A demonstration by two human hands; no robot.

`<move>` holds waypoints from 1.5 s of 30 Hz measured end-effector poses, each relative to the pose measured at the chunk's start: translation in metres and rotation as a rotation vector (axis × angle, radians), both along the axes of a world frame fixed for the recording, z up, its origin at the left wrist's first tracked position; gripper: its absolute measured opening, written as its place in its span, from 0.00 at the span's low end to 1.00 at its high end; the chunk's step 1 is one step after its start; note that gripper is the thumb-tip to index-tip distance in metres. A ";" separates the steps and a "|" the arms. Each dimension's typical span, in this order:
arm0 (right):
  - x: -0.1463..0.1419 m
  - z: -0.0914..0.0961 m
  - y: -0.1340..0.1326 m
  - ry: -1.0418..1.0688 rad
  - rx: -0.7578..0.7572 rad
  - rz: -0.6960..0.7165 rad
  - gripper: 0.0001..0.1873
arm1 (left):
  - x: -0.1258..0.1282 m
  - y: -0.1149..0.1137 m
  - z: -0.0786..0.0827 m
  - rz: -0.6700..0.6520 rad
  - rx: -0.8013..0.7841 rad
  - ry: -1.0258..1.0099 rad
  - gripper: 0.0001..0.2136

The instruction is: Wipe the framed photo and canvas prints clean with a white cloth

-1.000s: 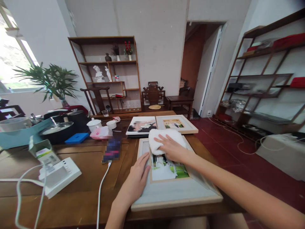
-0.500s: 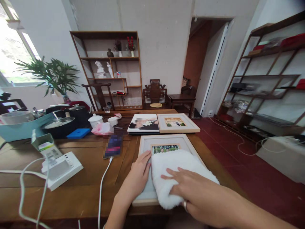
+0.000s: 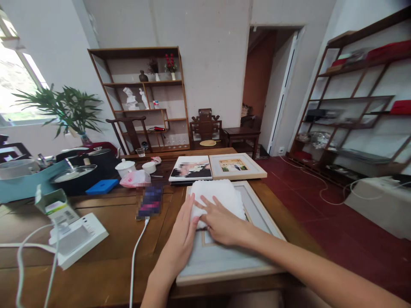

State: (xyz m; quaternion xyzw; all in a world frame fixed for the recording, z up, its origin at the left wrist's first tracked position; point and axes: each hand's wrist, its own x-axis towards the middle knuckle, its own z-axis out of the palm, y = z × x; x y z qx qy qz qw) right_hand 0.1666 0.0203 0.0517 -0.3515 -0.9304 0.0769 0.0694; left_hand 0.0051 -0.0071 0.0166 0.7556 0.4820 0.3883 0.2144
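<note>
A light wooden picture frame [image 3: 231, 262] with a pale mat lies flat near the table's front edge. Over its upper part is a folded, fluffy white cloth [image 3: 221, 190], which hides most of the photo in the middle. My right hand [image 3: 223, 221] grips and presses the cloth down, its fingers spread over the top. Along the frame's left side rests my left hand [image 3: 180, 233], fingers stretched out and fingertips beside the cloth's left edge. Just beyond the frame, a photo panel [image 3: 186, 170] and a second framed photo [image 3: 253, 171] lie side by side.
Left of the frame, a phone [image 3: 149, 203] has a white cable [image 3: 134, 256] running to the front edge. An open white box [image 3: 85, 239], a blue box [image 3: 102, 187], a lidded white pot [image 3: 125, 167] and dark pots [image 3: 75, 175] stand farther left on the wooden table.
My right hand has pushed the cloth away from me and to the left, baring the frame's lower part. My left hand stays at the frame's left side, its fingers a little farther up.
</note>
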 end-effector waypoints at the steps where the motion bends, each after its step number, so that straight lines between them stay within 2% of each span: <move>1: 0.000 0.003 -0.006 -0.004 -0.014 0.032 0.23 | 0.000 0.000 0.000 0.009 -0.001 -0.016 0.24; 7: 0.027 0.014 -0.059 0.038 -0.153 0.193 0.26 | 0.000 0.003 -0.005 0.015 -0.034 0.013 0.23; 10: 0.050 0.019 -0.075 -0.010 -0.190 0.086 0.27 | -0.001 0.006 -0.009 0.019 -0.044 0.084 0.23; 15: 0.098 0.029 -0.084 -0.105 -0.253 -0.157 0.25 | -0.002 0.011 -0.015 0.037 -0.009 0.219 0.20; 17: 0.114 0.029 -0.085 -0.096 -0.283 -0.208 0.25 | -0.001 0.011 -0.014 0.031 -0.006 0.258 0.20; 20: 0.129 0.021 -0.085 -0.007 -0.305 -0.199 0.25 | 0.001 0.010 -0.009 0.010 -0.011 0.309 0.19; 25: 0.137 -0.002 -0.084 0.125 -0.274 -0.165 0.25 | 0.003 0.007 0.003 -0.096 0.009 0.293 0.18; 28: 0.141 -0.008 -0.083 0.182 -0.272 -0.173 0.22 | 0.003 0.007 0.002 -0.117 0.013 0.283 0.17; 31: 0.148 -0.004 -0.070 0.301 -0.320 -0.317 0.16 | 0.002 0.009 -0.001 -0.099 0.002 0.287 0.17; 33: 0.153 0.004 -0.052 0.418 -0.341 -0.496 0.11 | 0.001 0.010 -0.003 -0.083 -0.015 0.294 0.17; 34: 0.156 0.010 -0.040 0.490 -0.340 -0.594 0.12 | 0.001 0.010 -0.004 -0.076 -0.022 0.298 0.17; 36: 0.162 0.021 -0.013 0.640 -0.285 -0.751 0.18 | 0.001 0.010 -0.004 -0.061 -0.027 0.310 0.18; 37: 0.164 0.026 0.000 0.690 -0.211 -0.807 0.21 | 0.002 0.009 -0.004 -0.055 -0.022 0.316 0.19; 40: 0.162 0.037 0.033 0.588 0.150 -0.864 0.20 | 0.004 0.008 -0.004 -0.042 -0.006 0.332 0.20; 43: 0.133 0.038 0.051 0.377 0.412 -0.732 0.19 | 0.004 0.007 -0.004 -0.034 -0.008 0.339 0.21; 45: 0.099 0.033 0.055 0.317 0.462 -0.515 0.28 | 0.004 0.007 -0.005 -0.038 0.002 0.334 0.22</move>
